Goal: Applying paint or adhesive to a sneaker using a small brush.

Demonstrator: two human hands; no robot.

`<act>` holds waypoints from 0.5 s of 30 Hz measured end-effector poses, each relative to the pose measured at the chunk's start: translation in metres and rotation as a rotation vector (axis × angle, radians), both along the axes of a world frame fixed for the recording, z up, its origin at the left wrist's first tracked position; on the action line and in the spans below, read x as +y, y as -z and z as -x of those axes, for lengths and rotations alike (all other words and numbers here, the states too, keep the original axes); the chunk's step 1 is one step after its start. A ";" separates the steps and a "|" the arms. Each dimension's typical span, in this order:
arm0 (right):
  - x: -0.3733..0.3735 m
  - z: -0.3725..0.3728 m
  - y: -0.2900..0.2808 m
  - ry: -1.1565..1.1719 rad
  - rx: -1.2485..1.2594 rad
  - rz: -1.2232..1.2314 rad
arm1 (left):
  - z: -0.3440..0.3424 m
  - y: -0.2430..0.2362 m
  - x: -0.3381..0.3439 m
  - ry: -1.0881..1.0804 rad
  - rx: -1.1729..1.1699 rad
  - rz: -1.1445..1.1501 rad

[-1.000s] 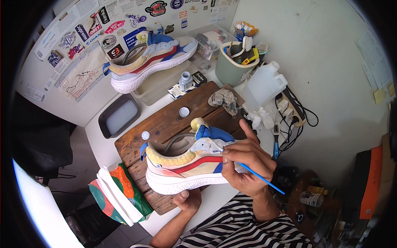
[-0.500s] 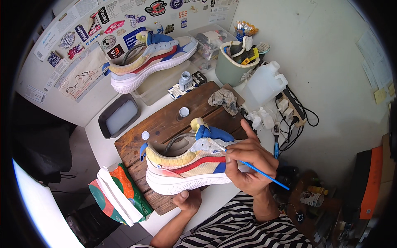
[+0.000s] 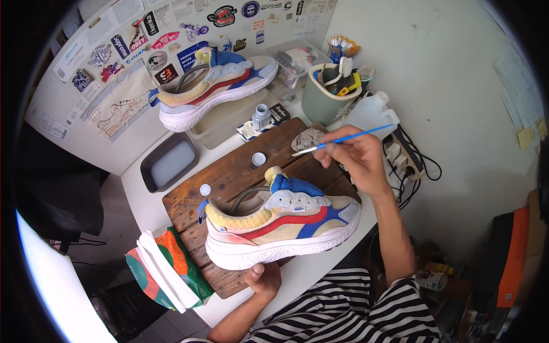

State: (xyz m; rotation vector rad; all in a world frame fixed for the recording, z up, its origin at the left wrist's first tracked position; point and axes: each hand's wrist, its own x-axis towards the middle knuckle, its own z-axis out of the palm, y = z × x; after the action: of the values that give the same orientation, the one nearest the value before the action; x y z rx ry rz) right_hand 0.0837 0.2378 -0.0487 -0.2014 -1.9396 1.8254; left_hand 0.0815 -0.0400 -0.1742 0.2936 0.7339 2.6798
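Observation:
My left hand (image 3: 264, 278) grips a multicoloured sneaker (image 3: 283, 224) from below at its heel end; the thumb shows against the white sole and the other fingers are hidden underneath. The shoe has cream, yellow, red and blue panels, and no lace runs through its eyelets. Raised beyond the shoe, my right hand (image 3: 355, 157) pinches a thin blue paintbrush (image 3: 349, 137), its pale tip pointing left over the wooden board. Left of that tip, a small round cup (image 3: 258, 159) with pale contents stands on the board. A crumpled, stained rag (image 3: 307, 139) lies just behind the brush.
The brown wooden board (image 3: 229, 171) covers much of the white table. A matching sneaker (image 3: 220, 86) rests on a clear bin. Around them are a paint bottle (image 3: 261, 117), dark tray (image 3: 167, 163), tissue pack (image 3: 171, 268), tool bucket (image 3: 323, 106), translucent jug (image 3: 372, 111) and power strip (image 3: 406, 157).
My right hand has lifted the paintbrush off the sneaker's eyelet panel and moved it up and away, toward the rag. The sneaker stays in my left hand, nearly unmoved.

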 end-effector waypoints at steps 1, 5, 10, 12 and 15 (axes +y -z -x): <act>0.011 0.008 0.005 0.006 0.002 -0.007 | -0.002 -0.006 0.003 0.003 -0.048 0.036; 0.029 0.030 0.011 -0.048 -0.071 -0.048 | 0.001 -0.008 0.001 0.001 -0.110 0.030; 0.026 0.007 -0.008 0.149 0.119 -0.009 | 0.005 -0.029 0.004 -0.077 -0.211 0.028; 0.022 -0.016 -0.005 0.218 0.168 -0.023 | 0.004 -0.031 0.007 -0.092 -0.257 0.000; 0.002 -0.041 0.008 0.395 0.233 -0.054 | -0.002 -0.020 0.003 -0.058 -0.257 0.026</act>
State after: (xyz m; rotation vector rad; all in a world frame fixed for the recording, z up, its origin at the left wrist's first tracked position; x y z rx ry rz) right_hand 0.1245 0.2396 -0.0567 -0.3143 -1.6484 1.4670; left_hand 0.0832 -0.0369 -0.1538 -0.0795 0.7059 2.6897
